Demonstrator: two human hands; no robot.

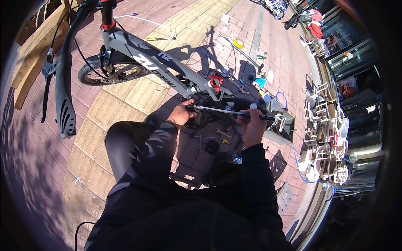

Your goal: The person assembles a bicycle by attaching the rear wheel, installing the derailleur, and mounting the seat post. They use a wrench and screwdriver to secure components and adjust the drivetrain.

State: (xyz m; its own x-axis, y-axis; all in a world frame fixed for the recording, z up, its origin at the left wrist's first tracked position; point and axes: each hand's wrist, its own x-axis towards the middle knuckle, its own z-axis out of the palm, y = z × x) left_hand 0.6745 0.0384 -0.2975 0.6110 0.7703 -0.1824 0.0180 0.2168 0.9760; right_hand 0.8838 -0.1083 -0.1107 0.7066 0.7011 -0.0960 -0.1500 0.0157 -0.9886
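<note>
A grey bicycle frame (150, 62) with red clamps stretches from the upper left to the middle. My right hand (252, 129) is closed around the black handle of a long screwdriver (217, 110); a white wrap covers one of its digits. The silver shaft runs left to the dark parts low on the frame. There my left hand (181, 115) is closed beside the shaft's tip, with fingers curled against the bicycle. What those fingers pinch is too shaded to make out. The front wheel (121, 73) lies beyond, at the upper left.
Loose tools and small parts lie on the paving around the bicycle, among them a yellow tape roll (238, 43). A grey open box (279, 136) stands right of my right hand. Several small chairs (328, 134) line the shopfront. Cardboard (39, 54) leans at the upper left.
</note>
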